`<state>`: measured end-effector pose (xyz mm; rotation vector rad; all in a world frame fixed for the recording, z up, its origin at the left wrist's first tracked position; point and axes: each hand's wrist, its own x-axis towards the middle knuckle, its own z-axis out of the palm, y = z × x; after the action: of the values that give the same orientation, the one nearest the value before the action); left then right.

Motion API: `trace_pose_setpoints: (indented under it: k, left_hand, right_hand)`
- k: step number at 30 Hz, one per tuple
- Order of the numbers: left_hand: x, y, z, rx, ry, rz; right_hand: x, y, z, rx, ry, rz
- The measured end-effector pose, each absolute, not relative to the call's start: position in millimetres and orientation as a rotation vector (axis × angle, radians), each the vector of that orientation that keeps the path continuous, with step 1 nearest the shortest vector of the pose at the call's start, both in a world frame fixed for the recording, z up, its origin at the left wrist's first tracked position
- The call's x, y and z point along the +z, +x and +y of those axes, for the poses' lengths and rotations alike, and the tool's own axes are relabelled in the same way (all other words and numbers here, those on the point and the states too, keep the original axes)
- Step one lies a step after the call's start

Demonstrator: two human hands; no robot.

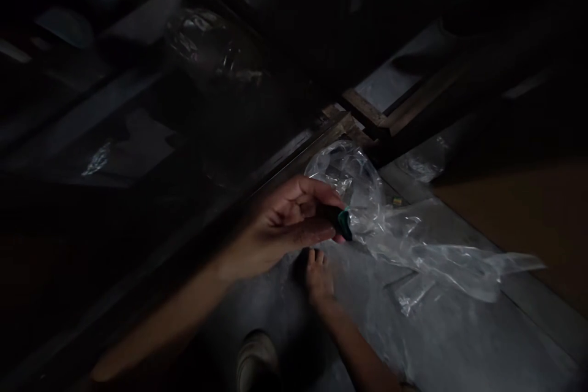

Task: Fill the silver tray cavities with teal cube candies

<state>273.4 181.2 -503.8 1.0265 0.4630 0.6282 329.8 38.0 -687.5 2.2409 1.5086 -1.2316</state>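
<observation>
My left hand reaches in from the lower left. Its thumb and fingers pinch a small dark piece with a green edge; what kind of thing it is, I cannot make out. Just beyond the fingertips, crumpled clear plastic spreads to the right, with a rounded, bunched part near the hand. My right hand is lower down, below the left one and beside the plastic. It is dim and blurred, so whether its fingers grip anything is unclear.
A shoe stands on the grey floor at the bottom. Dark beams with a wooden frame run diagonally above. More shiny clear plastic shows dimly at upper left. A brown panel lies at right.
</observation>
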Motion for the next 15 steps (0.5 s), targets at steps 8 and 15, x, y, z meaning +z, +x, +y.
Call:
trace_pose_setpoints:
  k: [8, 15]
  left_hand:
    - [-574.2, 332.9, 188.2, 0.921, 1.481, 0.884]
    - [-610.3, 344.3, 191.4, 0.956, 1.555, 1.026]
  right_hand:
    - [-621.5, 380.8, 7.9, -1.293, 1.932, 1.770]
    - [-591.3, 445.9, -63.7, -1.201, 2.029, 2.034]
